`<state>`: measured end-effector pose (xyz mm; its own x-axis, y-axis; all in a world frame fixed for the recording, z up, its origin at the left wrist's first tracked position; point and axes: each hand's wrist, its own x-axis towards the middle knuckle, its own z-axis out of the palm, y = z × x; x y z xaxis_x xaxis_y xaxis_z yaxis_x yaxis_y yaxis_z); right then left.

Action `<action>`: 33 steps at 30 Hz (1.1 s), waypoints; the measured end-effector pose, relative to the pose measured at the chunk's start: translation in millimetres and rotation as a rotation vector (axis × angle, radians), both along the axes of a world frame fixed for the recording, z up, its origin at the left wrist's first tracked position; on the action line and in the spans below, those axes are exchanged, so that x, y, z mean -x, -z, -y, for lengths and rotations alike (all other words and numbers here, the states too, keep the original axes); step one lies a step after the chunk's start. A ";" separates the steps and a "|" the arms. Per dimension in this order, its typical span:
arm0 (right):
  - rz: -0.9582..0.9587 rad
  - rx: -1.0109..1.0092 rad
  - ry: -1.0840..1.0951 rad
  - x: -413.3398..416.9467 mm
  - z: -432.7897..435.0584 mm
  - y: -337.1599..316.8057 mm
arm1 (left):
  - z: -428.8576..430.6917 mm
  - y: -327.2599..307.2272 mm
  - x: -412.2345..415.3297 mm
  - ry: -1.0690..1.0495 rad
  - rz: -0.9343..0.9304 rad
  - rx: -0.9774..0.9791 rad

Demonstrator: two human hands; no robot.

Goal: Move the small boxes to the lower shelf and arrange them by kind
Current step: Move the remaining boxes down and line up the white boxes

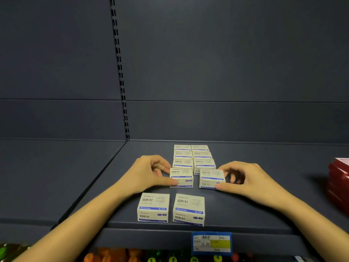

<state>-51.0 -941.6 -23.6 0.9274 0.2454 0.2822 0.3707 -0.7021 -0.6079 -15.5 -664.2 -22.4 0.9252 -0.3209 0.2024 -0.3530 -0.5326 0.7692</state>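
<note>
Several small white paper-clip boxes with blue stripes stand in two columns on a dark grey shelf point(264, 214). My left hand point(149, 173) grips one box point(181, 177) at the front of the left column. In my right hand point(243, 177) is another box point(211, 179), tilted slightly, at the front of the right column. Behind them sit the back rows of boxes point(192, 156), packed tight. Two more stand apart near the shelf's front edge, a left one point(153, 207) and a right one point(188, 209).
A stack of red boxes point(339, 184) stands at the right edge of the shelf. A blue and yellow price tag point(211, 242) hangs on the shelf's front lip. Below it, orange and green items point(132, 257) fill a lower shelf. A slotted upright point(120, 76) divides the back panel.
</note>
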 end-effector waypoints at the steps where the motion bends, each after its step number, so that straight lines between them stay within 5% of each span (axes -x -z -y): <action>1: 0.000 0.005 0.005 -1.4 -1.1 2.4 | 0.0 1.3 0.3 -0.005 0.011 0.000; 16: 0.230 -0.068 0.105 -2.9 -9.2 9.3 | -2.4 -1.5 7.5 -0.034 0.043 0.088; 22: 0.177 -0.195 -0.175 29.9 -13.4 2.9 | -40.4 -10.3 43.6 0.096 -0.036 0.067; 33: 0.105 0.145 -0.198 49.5 -41.3 5.2 | -60.8 -7.1 73.2 0.160 -0.005 -0.065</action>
<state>-100.6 -900.3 -28.8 0.8249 0.4640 0.3230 0.5652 -0.6864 -0.4575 -88.7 -603.4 -15.3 0.8624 -0.4760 0.1723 -0.4335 -0.5187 0.7369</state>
